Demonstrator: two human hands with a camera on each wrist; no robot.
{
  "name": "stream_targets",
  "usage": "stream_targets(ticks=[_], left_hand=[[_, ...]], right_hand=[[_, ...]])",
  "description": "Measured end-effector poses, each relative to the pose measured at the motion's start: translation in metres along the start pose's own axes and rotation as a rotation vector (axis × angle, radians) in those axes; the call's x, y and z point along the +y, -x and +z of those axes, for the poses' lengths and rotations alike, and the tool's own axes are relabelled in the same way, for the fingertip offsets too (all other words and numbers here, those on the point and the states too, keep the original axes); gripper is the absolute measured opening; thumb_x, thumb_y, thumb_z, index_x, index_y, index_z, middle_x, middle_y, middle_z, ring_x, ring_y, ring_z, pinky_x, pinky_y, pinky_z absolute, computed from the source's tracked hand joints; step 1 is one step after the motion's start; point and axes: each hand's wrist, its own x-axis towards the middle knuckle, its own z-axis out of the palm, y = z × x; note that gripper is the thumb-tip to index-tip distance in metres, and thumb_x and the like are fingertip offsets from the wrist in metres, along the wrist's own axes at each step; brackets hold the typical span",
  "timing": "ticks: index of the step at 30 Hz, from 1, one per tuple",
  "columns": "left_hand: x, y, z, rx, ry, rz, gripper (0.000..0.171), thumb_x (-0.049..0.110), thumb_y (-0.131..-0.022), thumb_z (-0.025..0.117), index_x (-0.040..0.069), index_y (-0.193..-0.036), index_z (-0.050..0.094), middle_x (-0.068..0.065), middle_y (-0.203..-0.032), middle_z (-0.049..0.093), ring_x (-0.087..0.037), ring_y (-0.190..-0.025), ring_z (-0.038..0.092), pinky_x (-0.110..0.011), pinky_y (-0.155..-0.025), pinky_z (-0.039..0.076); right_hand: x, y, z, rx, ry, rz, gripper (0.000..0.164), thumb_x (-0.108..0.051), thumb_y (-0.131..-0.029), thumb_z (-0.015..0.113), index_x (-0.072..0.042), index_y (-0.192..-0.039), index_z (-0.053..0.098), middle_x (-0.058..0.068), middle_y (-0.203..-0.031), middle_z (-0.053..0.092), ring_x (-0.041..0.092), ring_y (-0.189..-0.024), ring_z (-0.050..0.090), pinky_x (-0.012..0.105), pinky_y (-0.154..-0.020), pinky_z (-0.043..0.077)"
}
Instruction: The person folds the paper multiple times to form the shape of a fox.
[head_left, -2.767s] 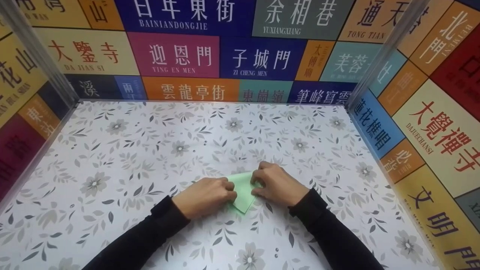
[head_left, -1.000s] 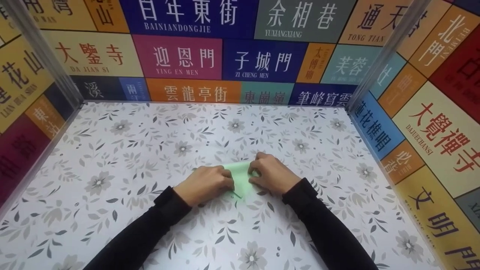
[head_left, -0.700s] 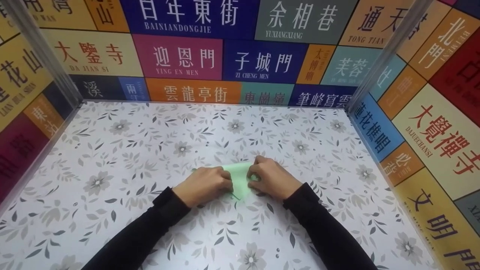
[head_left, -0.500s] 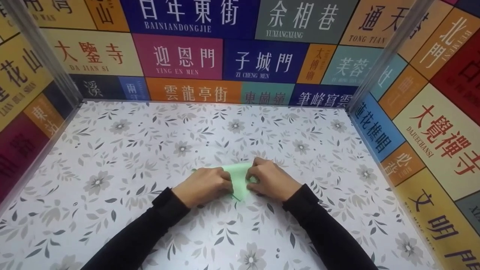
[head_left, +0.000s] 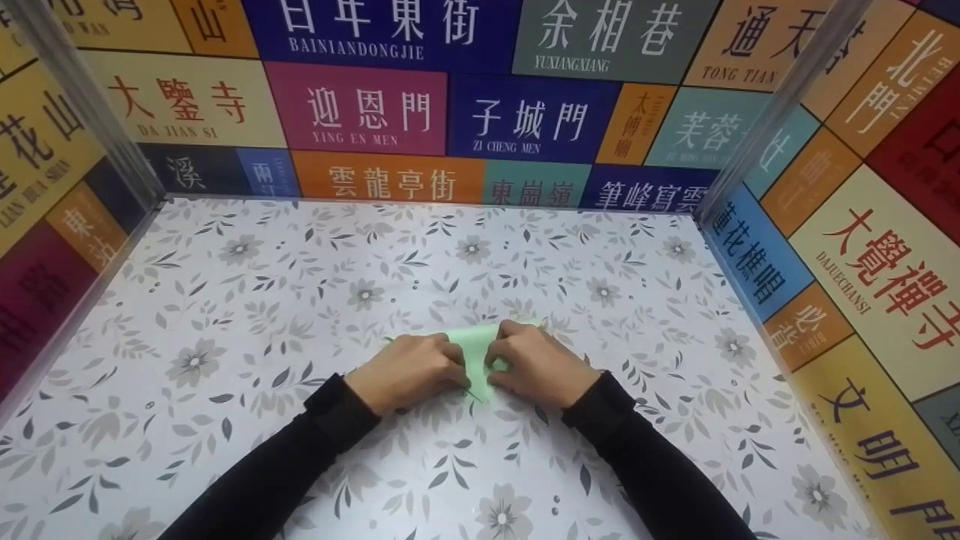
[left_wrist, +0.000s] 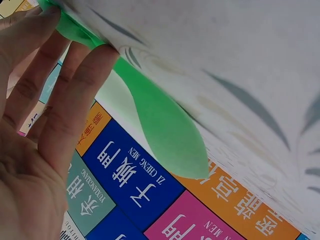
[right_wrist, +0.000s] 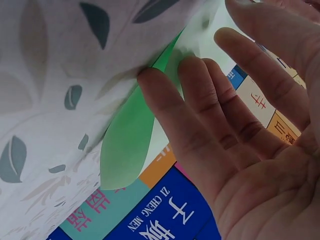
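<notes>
A piece of pale green paper (head_left: 472,349) is held between both hands on the patterned tabletop, its visible strip narrowing towards the person. My left hand (head_left: 411,373) grips its left side with curled fingers. From the right, my right hand (head_left: 536,363) pinches it with thumb and fingers, a small gap away from the left. In the left wrist view, the paper (left_wrist: 170,130) bends up in a rounded flap beyond the left fingertips. A similar curved flap of the paper (right_wrist: 127,145) shows past the right fingertips in the right wrist view. The hands cover both sides of the sheet.
The white tabletop (head_left: 300,465) bears grey flowers and leaves. Colourful lettered panels (head_left: 367,111) stand upright along its back, left and right edges. Clear strips (head_left: 780,112) run up the two back corners.
Over the span, both hands and the paper have shifted slightly away from the person. In the last second the right hand has moved a little left, narrowing the visible paper between the hands.
</notes>
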Motion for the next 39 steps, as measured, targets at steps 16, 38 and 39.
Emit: stream_targets(ticks=[16,38,39], left_hand=[[0.0002,-0.0008,0.0003,-0.01,0.001,0.012,0.012,0.031,-0.104,0.085,0.038,-0.106,0.094,0.011,-0.109,0.085,-0.016,-0.092,0.072,-0.032,-0.071,0.066],[-0.0006,-0.0014,0.0019,0.014,-0.09,0.074,0.01,0.027,-0.097,0.094,0.036,-0.102,0.093,0.012,-0.105,0.087,-0.014,-0.084,0.074,-0.032,-0.067,0.065],[-0.0002,-0.0017,0.0017,0.014,-0.093,0.075,0.01,0.027,-0.097,0.094,0.036,-0.102,0.093,0.012,-0.105,0.087,-0.014,-0.084,0.074,-0.032,-0.067,0.065]], right_hand=[[-0.0019,0.0009,0.0006,-0.013,-0.003,-0.018,0.012,-0.014,-0.094,0.096,-0.011,-0.104,0.089,0.009,-0.107,0.076,0.023,-0.092,0.076,0.036,-0.082,0.069],[-0.0046,0.0003,0.0009,-0.031,0.035,-0.021,0.009,-0.016,-0.094,0.097,-0.013,-0.1,0.091,0.005,-0.104,0.079,0.02,-0.091,0.076,0.037,-0.082,0.068],[-0.0048,0.0002,0.0009,-0.033,0.038,-0.02,0.009,-0.017,-0.094,0.097,-0.013,-0.1,0.091,0.005,-0.104,0.08,0.02,-0.091,0.076,0.037,-0.082,0.068]])
